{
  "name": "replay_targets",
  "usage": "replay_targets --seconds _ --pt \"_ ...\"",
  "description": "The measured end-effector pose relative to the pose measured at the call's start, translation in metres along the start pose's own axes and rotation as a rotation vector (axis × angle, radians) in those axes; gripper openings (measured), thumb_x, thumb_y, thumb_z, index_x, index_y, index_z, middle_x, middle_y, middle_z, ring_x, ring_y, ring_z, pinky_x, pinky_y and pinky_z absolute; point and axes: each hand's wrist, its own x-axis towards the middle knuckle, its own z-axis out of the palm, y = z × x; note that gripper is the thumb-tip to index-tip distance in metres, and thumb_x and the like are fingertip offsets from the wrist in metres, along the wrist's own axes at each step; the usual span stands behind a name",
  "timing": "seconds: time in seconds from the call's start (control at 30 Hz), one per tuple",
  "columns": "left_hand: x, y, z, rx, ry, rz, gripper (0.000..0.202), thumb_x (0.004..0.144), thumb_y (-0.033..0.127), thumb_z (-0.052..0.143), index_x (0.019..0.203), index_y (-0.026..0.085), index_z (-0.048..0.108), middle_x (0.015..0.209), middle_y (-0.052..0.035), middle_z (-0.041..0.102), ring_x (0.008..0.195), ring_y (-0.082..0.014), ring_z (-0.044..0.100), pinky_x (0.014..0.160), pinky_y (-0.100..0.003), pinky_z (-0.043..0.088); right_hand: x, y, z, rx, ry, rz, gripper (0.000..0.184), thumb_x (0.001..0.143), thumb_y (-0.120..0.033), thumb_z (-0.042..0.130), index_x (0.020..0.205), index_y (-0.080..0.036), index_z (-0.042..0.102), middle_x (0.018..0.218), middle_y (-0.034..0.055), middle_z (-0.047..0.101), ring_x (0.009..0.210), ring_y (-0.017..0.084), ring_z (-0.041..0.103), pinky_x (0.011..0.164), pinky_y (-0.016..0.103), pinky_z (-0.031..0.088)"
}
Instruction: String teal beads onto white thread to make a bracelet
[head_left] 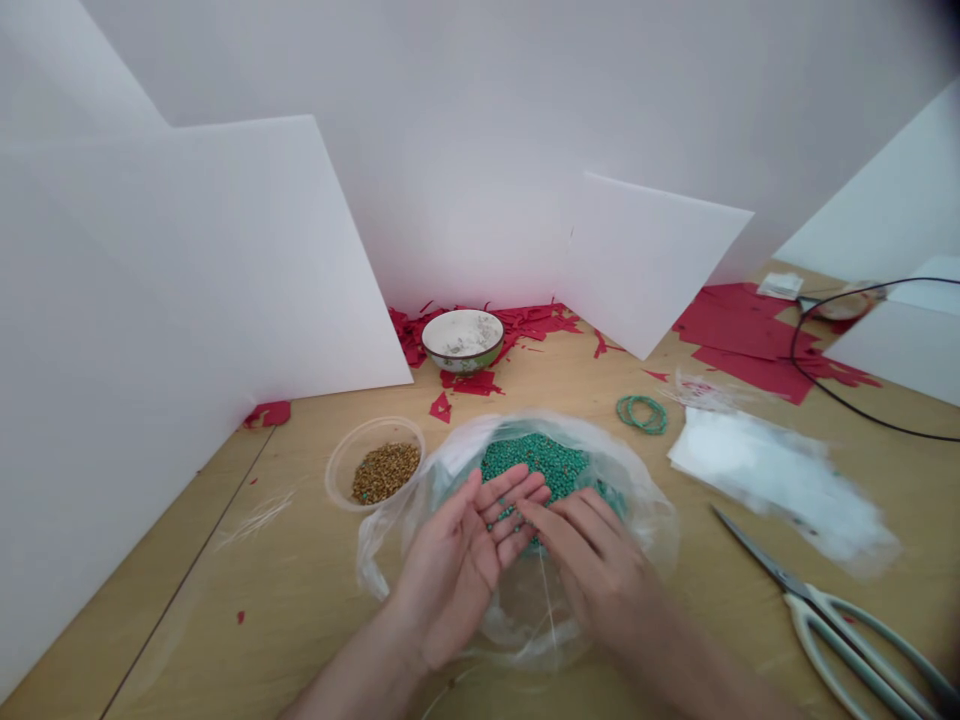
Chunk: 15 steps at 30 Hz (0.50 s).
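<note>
My left hand point(471, 560) lies palm up with its fingers stretched out, above a clear plastic bag point(652, 530) of small green beads point(536, 458). A few green specks show at its fingertips; I cannot tell whether they lie on the hand or beyond it. My right hand point(592, 560) is pinched at the left fingertips. A thin whitish thread point(547, 590) hangs from just below that pinch, and the exact tip of what it grips is too small to make out. Left of the bag, a round plastic tub point(337, 462) contains gold-brown beads point(386, 472).
Open scissors point(806, 590) lie at the right, near clear plastic bags point(780, 480) and green bead loops point(642, 414). A patterned bowl point(463, 340) stands behind among red paper scraps point(536, 320). White boards point(225, 270) rise around; a black cable point(810, 370) curves at the right.
</note>
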Motion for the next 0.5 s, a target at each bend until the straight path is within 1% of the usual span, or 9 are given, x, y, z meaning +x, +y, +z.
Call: replay_targets --seconds 0.07,0.13,0.23,0.33,0.5 --pt "0.000 -0.003 -0.002 0.016 0.015 0.015 0.042 0.097 0.033 0.047 0.126 0.005 0.059 0.133 -0.0194 0.059 0.124 -0.0255 0.055 0.107 -0.036 0.042 0.000 0.002 0.001 0.045 0.007 0.022 0.037 0.093 -0.005 0.044 0.126 -0.011 0.057 0.096 0.0107 0.064 0.089 0.022 0.057 0.083 0.040 0.052" --pt "0.000 -0.007 -0.004 0.062 0.050 0.051 0.032 0.093 0.023 0.055 0.120 0.008 0.063 0.129 -0.0164 0.062 0.116 -0.0218 0.061 0.103 -0.034 0.046 0.000 0.002 0.001 0.087 0.032 0.054 0.037 0.092 -0.006 0.046 0.128 -0.012 0.054 0.100 0.0107 0.065 0.091 0.021 0.058 0.085 0.039 0.051" --pt "0.001 -0.014 -0.006 0.139 0.072 0.097 0.024 0.085 0.011 0.065 0.108 0.011 0.069 0.116 -0.0115 0.069 0.100 -0.0158 0.067 0.095 -0.029 0.051 0.001 0.001 0.000 0.157 0.033 0.121 0.037 0.093 -0.007 0.047 0.129 -0.013 0.052 0.102 0.0097 0.064 0.093 0.020 0.058 0.085 0.037 0.050" --pt "0.002 -0.020 -0.008 0.164 0.061 0.119 0.017 0.083 0.011 0.068 0.100 0.011 0.072 0.106 -0.0092 0.072 0.093 -0.0134 0.068 0.090 -0.024 0.053 0.000 -0.001 0.001 0.218 0.030 0.157 0.035 0.093 -0.007 0.048 0.127 -0.016 0.051 0.101 0.0078 0.063 0.092 0.019 0.057 0.085 0.036 0.049" --pt "0.004 -0.025 -0.009 0.161 0.048 0.100 0.015 0.082 0.012 0.069 0.096 0.009 0.074 0.100 -0.0098 0.074 0.089 -0.0127 0.068 0.087 -0.022 0.054 -0.002 -0.003 0.003 0.236 0.028 0.207 0.032 0.093 -0.009 0.052 0.123 -0.019 0.051 0.100 0.0050 0.063 0.091 0.018 0.056 0.085 0.035 0.047"
